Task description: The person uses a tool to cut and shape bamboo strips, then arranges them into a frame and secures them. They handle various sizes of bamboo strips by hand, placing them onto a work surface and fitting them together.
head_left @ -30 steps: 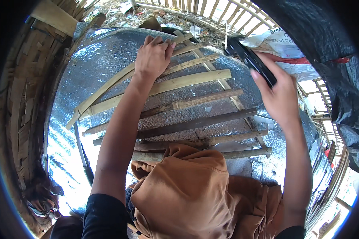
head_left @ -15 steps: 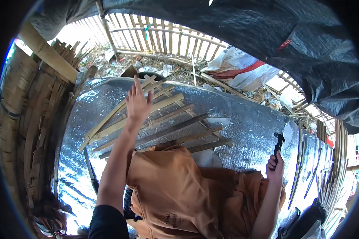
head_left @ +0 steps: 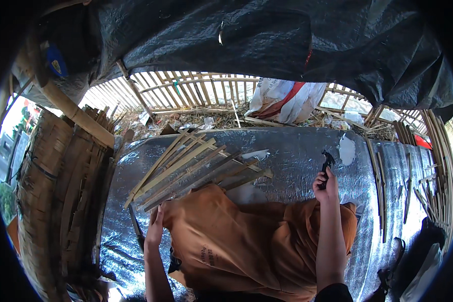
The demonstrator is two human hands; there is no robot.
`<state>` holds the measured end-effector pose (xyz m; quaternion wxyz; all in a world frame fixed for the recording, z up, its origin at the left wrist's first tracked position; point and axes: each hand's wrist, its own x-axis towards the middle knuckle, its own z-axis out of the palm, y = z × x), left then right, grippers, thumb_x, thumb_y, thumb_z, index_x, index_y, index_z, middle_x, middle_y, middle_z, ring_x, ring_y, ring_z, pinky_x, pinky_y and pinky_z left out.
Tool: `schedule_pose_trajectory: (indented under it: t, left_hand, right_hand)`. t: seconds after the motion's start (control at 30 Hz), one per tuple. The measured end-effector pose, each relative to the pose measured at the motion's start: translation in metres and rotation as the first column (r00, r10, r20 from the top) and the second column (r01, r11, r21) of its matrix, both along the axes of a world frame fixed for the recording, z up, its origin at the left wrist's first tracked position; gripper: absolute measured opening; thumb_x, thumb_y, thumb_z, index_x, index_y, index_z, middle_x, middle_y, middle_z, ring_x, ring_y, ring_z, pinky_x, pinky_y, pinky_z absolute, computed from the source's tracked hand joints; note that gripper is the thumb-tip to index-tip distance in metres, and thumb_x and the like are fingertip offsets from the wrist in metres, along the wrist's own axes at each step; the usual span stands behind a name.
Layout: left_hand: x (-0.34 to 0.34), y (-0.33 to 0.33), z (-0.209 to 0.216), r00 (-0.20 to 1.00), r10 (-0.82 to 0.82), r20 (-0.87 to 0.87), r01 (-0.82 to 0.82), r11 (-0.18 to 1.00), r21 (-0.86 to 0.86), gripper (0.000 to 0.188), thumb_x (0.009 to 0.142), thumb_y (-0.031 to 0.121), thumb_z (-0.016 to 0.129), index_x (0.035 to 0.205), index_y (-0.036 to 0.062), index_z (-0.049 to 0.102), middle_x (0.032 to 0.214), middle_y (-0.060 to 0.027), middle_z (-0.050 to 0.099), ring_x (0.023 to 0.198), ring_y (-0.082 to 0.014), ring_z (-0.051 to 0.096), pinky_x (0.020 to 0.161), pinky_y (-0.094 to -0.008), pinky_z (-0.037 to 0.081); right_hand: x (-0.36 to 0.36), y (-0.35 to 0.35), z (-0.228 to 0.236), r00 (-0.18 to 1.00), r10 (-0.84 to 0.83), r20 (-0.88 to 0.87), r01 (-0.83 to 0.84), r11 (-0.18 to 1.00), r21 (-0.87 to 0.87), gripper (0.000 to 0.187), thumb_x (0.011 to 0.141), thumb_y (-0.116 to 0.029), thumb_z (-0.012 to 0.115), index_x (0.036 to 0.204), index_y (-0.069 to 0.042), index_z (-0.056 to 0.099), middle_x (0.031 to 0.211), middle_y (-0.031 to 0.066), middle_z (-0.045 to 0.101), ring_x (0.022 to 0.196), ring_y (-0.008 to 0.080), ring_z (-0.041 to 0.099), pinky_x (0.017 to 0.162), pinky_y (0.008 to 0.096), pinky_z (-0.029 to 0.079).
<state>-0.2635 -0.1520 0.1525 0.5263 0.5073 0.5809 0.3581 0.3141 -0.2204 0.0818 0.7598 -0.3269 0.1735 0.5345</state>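
Hands drop back from the slats

Whereas a second ago the left hand lay far out on the bamboo slats, it now rests at the orange cloth edge, fingers loosely spread, holding nothing. Lowered too, the right hand is closed on a black tool over the silver sheet. Behind, a white sack with a red stripe leans on the fence

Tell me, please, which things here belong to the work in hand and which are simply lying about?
In hand:
- right hand gripping a dark tool
- left hand by the orange cloth
- bamboo slats on the silver sheet

Lying about:
- white sack
- bamboo fence
- black tarp
- loose strips, far right
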Motion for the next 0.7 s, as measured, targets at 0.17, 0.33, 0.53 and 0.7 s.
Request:
schedule_pose_trajectory:
  t: [0.17, 0.33, 0.53, 0.7]
  left_hand:
    - [0.054, -0.047, -0.002, 0.84, 0.33, -0.431, -0.182, 0.919, 0.349, 0.052, 0.103, 0.039, 0.052, 0.13, -0.0046, 0.059, 0.113, -0.0255, 0.069, 0.107, -0.034, 0.067, 0.092, -0.0383, 0.05]
    - [0.053, -0.044, -0.009, 0.829, 0.346, -0.44, -0.158, 0.898, 0.41, 0.045, 0.102, 0.034, 0.052, 0.116, -0.0075, 0.062, 0.099, -0.0317, 0.067, 0.096, -0.0462, 0.067, 0.082, -0.0442, 0.051]
    - [0.054, -0.048, 0.005, 0.79, 0.386, -0.476, -0.156, 0.878, 0.452, 0.046, 0.102, 0.035, 0.05, 0.114, -0.0085, 0.062, 0.098, -0.0336, 0.067, 0.096, -0.0495, 0.065, 0.081, -0.0468, 0.051]
    - [0.058, -0.049, 0.002, 0.79, 0.396, -0.467, -0.166, 0.873, 0.459, 0.047, 0.102, 0.036, 0.049, 0.112, -0.008, 0.062, 0.097, -0.0337, 0.066, 0.095, -0.0512, 0.064, 0.08, -0.0475, 0.051]
  right_hand:
    - [0.007, 0.0, 0.006, 0.999, -0.004, -0.048, 0.006, 0.999, 0.047, 0.031, 0.099, -0.034, 0.062, 0.084, -0.009, 0.053, 0.069, -0.0054, 0.048, 0.055, 0.0048, 0.046, 0.05, 0.0208, 0.038]
    - [0.025, -0.02, 0.003, 0.989, 0.015, -0.15, 0.013, 0.983, 0.181, 0.025, 0.102, -0.03, 0.057, 0.09, -0.009, 0.05, 0.074, -0.0032, 0.048, 0.057, 0.0052, 0.047, 0.052, 0.0218, 0.039]
    - [0.028, -0.033, 0.011, 0.975, 0.048, -0.217, 0.03, 0.939, 0.342, 0.022, 0.102, -0.026, 0.055, 0.095, -0.005, 0.052, 0.075, -0.0027, 0.047, 0.06, 0.0061, 0.047, 0.055, 0.0221, 0.039]
    - [0.03, -0.033, 0.014, 0.957, -0.028, -0.289, 0.113, 0.952, 0.284, 0.022, 0.103, -0.025, 0.052, 0.097, -0.004, 0.051, 0.073, -0.0017, 0.048, 0.059, 0.0077, 0.048, 0.054, 0.0229, 0.04]
